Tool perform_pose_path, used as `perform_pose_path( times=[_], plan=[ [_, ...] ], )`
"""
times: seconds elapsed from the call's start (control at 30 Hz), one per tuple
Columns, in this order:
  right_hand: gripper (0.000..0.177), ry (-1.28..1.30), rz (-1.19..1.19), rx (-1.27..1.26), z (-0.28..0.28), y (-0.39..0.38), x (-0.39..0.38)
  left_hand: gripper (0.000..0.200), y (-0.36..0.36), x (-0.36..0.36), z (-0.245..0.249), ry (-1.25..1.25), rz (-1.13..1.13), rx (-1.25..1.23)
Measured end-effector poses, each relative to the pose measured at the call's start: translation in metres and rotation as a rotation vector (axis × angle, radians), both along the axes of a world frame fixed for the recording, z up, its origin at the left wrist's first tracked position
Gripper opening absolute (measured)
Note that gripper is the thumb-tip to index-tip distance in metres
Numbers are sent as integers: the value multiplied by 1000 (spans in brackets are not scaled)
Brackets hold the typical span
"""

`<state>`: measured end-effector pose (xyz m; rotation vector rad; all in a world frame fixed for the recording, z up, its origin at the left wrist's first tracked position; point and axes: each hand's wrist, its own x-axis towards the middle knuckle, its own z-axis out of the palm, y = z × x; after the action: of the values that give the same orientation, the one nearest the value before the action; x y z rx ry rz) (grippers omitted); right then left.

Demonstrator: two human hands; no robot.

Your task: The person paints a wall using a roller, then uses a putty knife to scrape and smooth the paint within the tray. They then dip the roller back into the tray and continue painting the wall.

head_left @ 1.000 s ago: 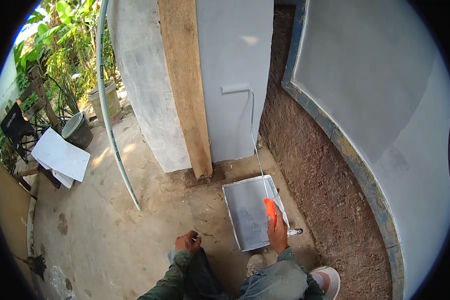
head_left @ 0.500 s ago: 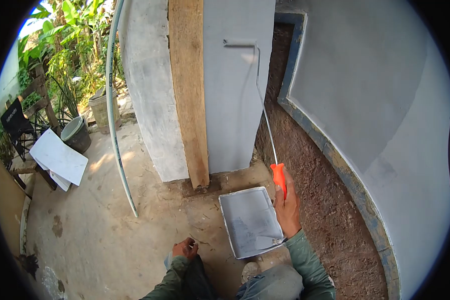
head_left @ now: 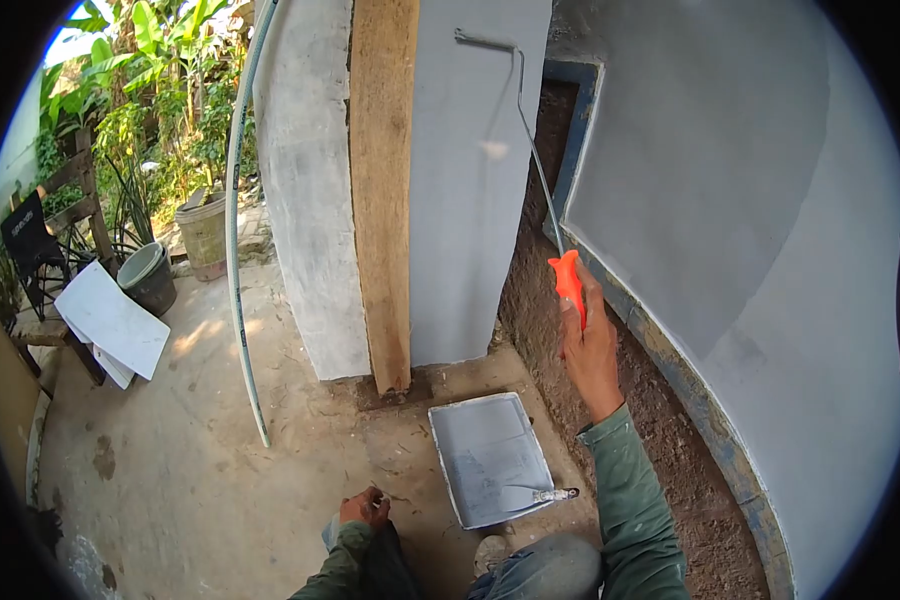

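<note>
My right hand (head_left: 592, 355) is wrapped round the orange handle of a paint roller (head_left: 544, 180). Its long wire frame reaches up, and the thin roller sleeve lies against the grey-painted column face (head_left: 460, 200). Below, on the ground, a paint tray (head_left: 460, 460) coated in grey paint holds a putty knife (head_left: 530, 497), whose handle sticks out over the right rim. My left hand (head_left: 365, 507) rests near my knee, left of the tray, with its fingers curled. Something small and pale shows at the fingertips, too small to name.
A wooden plank (head_left: 382, 200) stands along the column's corner. A hose (head_left: 235, 230) hangs to its left. White sheets (head_left: 115, 320), a dark bucket (head_left: 150, 282) and a taller bucket (head_left: 206, 238) are at the left. A blue-grey ledge (head_left: 660, 325) edges the right wall.
My right hand has moved up and away with the roller, whose sleeve is higher on the column. The putty knife's handle is now uncovered. My left hand keeps its curled pose.
</note>
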<state>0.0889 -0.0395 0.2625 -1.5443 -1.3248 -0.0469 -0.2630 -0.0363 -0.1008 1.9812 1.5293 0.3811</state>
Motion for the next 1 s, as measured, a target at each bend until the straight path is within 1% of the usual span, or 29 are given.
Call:
perform_pose_path(
  times=[0.07,0.17,0.23,0.33,0.4,0.47,0.53,0.57,0.6,0.67,0.83,0.87,0.93,1.0],
  plan=[
    [49,7,7,-18,-16,-9,-2,37,1,0,1,-5,6,-13],
    [50,27,48,-76,-61,-32,-2,37,0,-1,4,-2,7,-23],
    [50,-149,-29,-72,-89,-46,-2,37,0,-2,3,0,0,-18],
    [50,-133,-38,-82,-100,-55,-2,37,2,0,-1,-5,-14,-33],
    [51,-112,-27,-66,-83,-49,-3,37,2,1,-3,15,-28,0],
    [51,-93,-13,-49,-55,-41,-7,37,1,1,0,6,-25,-1],
    [51,-19,0,-40,-24,-29,-11,37,1,1,2,-6,-16,-1],
    [50,-117,-4,53,-12,-20,-8,38,0,1,1,-14,-7,-6],
    [50,-120,-2,57,0,-14,-7,38,0,0,1,-22,3,-11],
    [49,-31,-33,-13,23,-3,-3,38,0,0,-1,-30,1,8],
    [49,-67,-37,50,72,19,2,38,0,2,0,-11,-13,22],
    [48,-24,-25,25,87,16,-3,38,0,3,-1,-14,-13,23],
    [48,21,-16,-3,98,15,-4,38,0,3,-2,-14,-16,24],
    [48,-72,-51,44,98,16,2,38,-1,3,-2,-34,0,31]
  ],
)
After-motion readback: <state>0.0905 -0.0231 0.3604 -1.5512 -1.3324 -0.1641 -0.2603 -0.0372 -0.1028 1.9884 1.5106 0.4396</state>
